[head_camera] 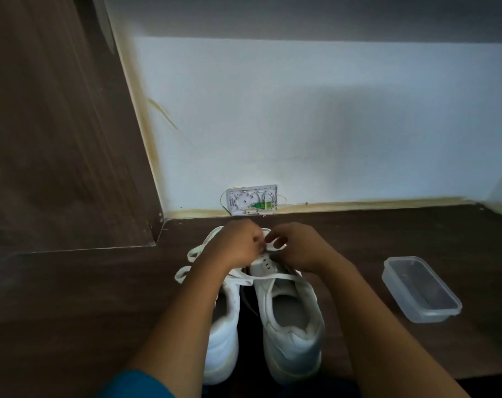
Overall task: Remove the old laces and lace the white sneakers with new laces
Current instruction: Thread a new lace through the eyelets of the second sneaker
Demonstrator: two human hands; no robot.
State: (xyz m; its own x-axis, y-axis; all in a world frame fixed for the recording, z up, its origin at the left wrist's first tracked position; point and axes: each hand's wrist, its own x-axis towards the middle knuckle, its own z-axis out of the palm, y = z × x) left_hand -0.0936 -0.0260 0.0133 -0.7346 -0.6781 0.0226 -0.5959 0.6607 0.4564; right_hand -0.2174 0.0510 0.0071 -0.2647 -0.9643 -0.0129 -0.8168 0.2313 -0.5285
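Right sneaker [293,320] on table [71,282], left sneaker [224,326] just beside it. Long axis runs straight away: heel toward the person, toe toward wall. Lace [272,278] crosses the tongue. Left hand [238,245] and right hand [298,248] meet at the far eyelets, both pinching lace, equally near.

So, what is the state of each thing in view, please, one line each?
left hand: pinches the lace.
right hand: pinches a loop of it.
lace: loose, untied, loops trailing left.
right-side sneaker: upright, some eyelets empty.
left-side sneaker: upright, alongside.
plastic container: lidless, looks empty.
wall box: cover off.
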